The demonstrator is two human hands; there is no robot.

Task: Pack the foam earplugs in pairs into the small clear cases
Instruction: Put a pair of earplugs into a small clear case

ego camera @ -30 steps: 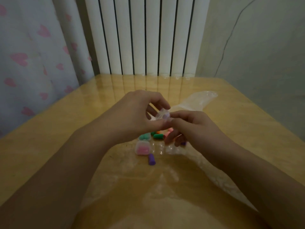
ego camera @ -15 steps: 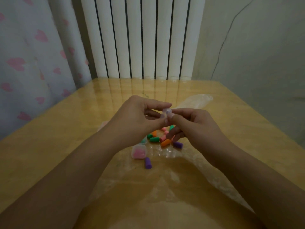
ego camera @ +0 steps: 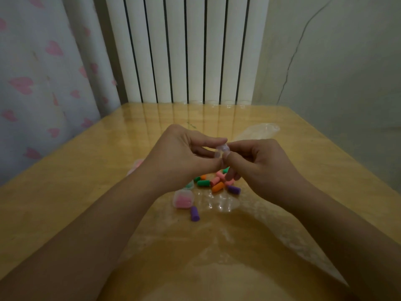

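My left hand (ego camera: pixel 184 155) and my right hand (ego camera: pixel 258 161) meet above the table, fingertips pinching one small clear case (ego camera: pixel 221 149) between them. Whether the case is open or closed cannot be told. Below the hands lies a loose pile of foam earplugs (ego camera: pixel 217 183) in green, orange, pink and purple. A closed clear case with pink earplugs (ego camera: pixel 183 199) rests near my left wrist. Just in front of it lies a single purple earplug (ego camera: pixel 194 213). Another case with green earplugs (ego camera: pixel 189 186) peeks out under my left hand.
The wooden table (ego camera: pixel 86 192) has a glossy top. A crumpled clear plastic bag (ego camera: pixel 258 132) stretches from the far right toward me under the earplugs. A pinkish case (ego camera: pixel 135 166) lies left of my left hand. A white radiator (ego camera: pixel 184 51) and a heart-print curtain (ego camera: pixel 43 83) stand behind.
Both hands with the case rose slightly and shifted away from me, uncovering more of the earplug pile. The camera view tilted a little.
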